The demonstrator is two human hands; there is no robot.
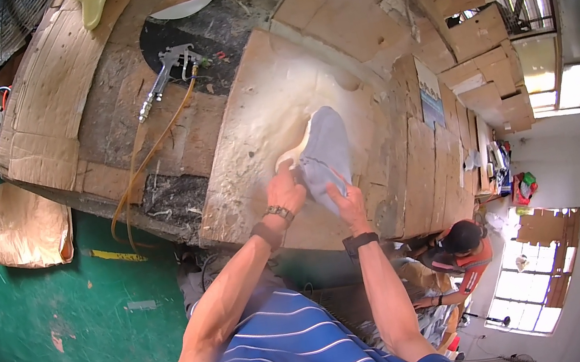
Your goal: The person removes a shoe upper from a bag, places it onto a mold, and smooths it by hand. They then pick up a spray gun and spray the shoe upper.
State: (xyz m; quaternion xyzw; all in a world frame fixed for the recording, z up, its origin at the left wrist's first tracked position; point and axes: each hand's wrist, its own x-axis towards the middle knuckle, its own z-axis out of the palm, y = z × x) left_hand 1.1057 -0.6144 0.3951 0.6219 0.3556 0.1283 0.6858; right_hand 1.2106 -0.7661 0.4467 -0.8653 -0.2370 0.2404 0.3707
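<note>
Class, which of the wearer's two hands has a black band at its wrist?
The right hand: a black band circles its wrist; the left hand has a metallic bracelet.

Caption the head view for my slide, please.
Left hand and right hand at a grey sole-shaped piece over a cardboard-covered bench, spray gun lying farther off to the left.

The wearer's two hands [287, 194] [349, 205], one grey piece [327, 138], one spray gun [170, 61] show.
</note>
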